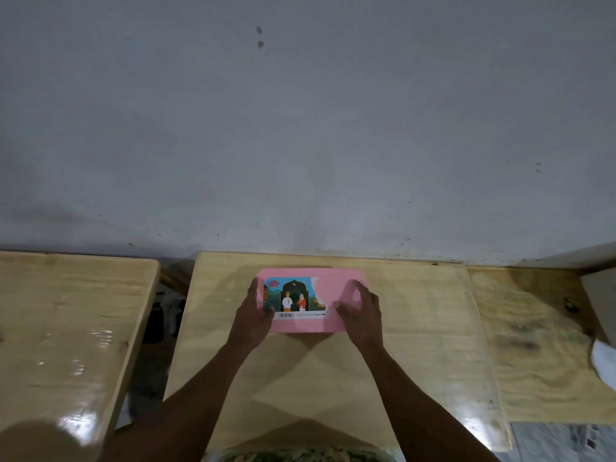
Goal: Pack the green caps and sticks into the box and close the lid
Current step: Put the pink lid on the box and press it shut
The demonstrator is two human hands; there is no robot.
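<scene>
Left hand (pixel 253 315) at nine o'clock, right hand (pixel 363 315) at three, fingers curled on the pink box lid (pixel 330 288); closing seems nearly done.

Head view — looks forward and down from above; table (pixel 416 328) near, wall (pixel 300 128) behind.

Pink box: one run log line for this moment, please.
pink box: lid on | left hand: grips left end | right hand: grips right end
</scene>
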